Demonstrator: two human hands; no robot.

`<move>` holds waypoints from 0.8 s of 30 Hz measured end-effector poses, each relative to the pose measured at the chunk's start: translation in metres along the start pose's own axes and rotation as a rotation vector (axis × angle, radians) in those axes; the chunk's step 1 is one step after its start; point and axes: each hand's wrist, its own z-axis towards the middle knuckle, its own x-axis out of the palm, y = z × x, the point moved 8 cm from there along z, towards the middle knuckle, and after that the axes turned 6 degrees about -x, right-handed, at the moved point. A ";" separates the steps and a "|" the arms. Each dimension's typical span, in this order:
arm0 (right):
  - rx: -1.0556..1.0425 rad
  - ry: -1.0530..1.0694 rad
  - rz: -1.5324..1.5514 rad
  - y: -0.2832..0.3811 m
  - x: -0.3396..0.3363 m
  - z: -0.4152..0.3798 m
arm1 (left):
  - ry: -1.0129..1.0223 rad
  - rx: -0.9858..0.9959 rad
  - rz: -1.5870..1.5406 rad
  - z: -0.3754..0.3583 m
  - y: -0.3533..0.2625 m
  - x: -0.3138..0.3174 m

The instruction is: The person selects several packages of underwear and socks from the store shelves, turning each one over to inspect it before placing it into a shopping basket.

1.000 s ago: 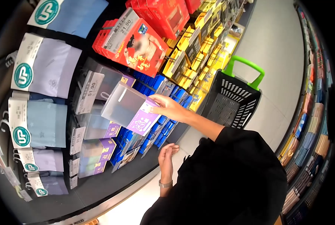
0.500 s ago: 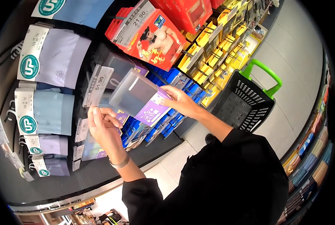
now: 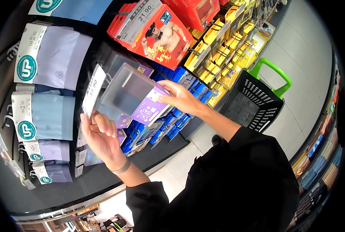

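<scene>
In my right hand [image 3: 178, 96] is a clear plastic box with a purple printed band [image 3: 149, 110], gripped by the band's right end and tilted before the shelf. My left hand [image 3: 101, 133] is up at the lower end of a price tag [image 3: 93, 89] reading 51.90, its fingers curled and a fingertip against the tag. Which fingers pinch the tag is partly hidden. Behind the held box hang similar clear and purple boxes [image 3: 120, 58], partly covered by it.
Red boxes [image 3: 162, 38] hang above, with blue packages [image 3: 180, 79] and yellow packages [image 3: 213, 36] to the right. Folded underwear packs [image 3: 54, 118] hang on the left. A black basket with a green handle [image 3: 253, 102] stands on the floor at right.
My left hand has moved left and slightly down, and the price tag has swung to a steeper angle. The box in my right hand has shifted slightly left and up.
</scene>
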 end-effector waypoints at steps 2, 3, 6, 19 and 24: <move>-0.012 -0.001 -0.016 0.005 0.001 -0.002 | 0.014 -0.005 0.006 -0.001 0.001 0.001; -0.025 -0.003 -0.019 0.011 0.002 -0.006 | 0.014 -0.007 0.005 -0.001 0.002 0.001; -0.045 0.007 -0.008 0.022 0.007 -0.010 | 0.017 0.007 0.025 -0.002 0.002 0.001; 0.014 -0.058 -0.047 -0.009 -0.006 0.017 | -0.227 0.031 0.220 -0.005 0.010 -0.011; -0.026 -0.130 -0.173 -0.019 -0.011 0.016 | -0.268 0.096 0.326 -0.006 0.017 -0.012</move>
